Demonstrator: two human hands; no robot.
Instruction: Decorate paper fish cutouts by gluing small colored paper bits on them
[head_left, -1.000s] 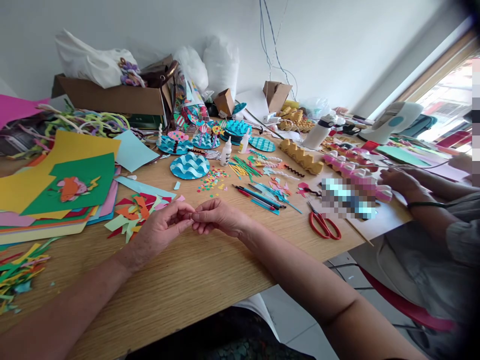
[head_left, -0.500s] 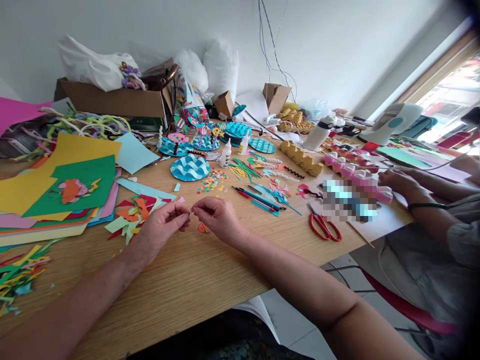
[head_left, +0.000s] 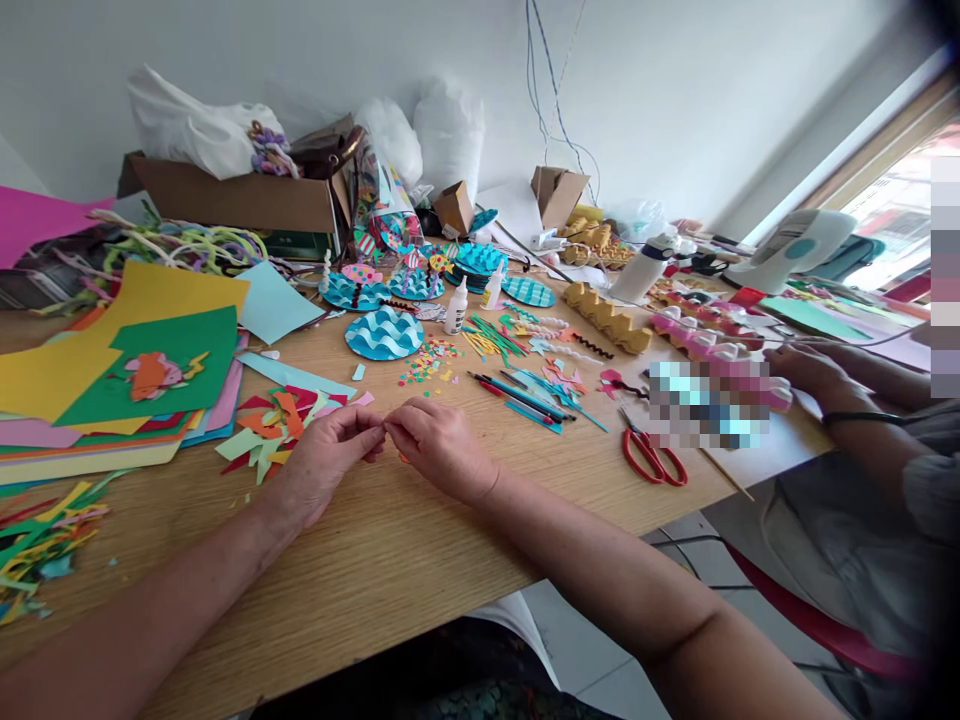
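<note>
Since the earlier frame, closed in toward the left hand (head_left: 322,460) with the right hand (head_left: 442,450), now covering more of the orange piece (head_left: 405,460) on the desk (head_left: 337,590). Rested both forearms along the desk, probably to steady fine fingertip work. Set against the wall: cardboard box (head_left: 240,203), apparently kept back to leave the front edge usable. Stacked at left: coloured sheets (head_left: 165,300), overlapping, likely to save space. Positioned at right: co-worker's hands (head_left: 810,370), well apart. Laid beyond the pens: egg-carton strip (head_left: 607,315). Placed flat, wavy side up: blue disc (head_left: 384,335), perhaps to protect the raised waves. Grip, both hands: thumb and fingers together in a pinch, tips meeting or nearly so; too small and hidden to tell of anything between. Laid near the right forearm: scissors (head_left: 643,436), blades pointing away, red handles toward the front edge, presumably for easy pickup. Stood upright beside the disc: white bottles (head_left: 456,310), likely against leakage. Grouped side by side: pens (head_left: 512,393). Heaped beside the left hand: paper offcuts (head_left: 262,425). Scattered beyond the hands: paper dots (head_left: 427,365), loose but within reach. Located just under the right hand: orange piece, mostly hidden.
</note>
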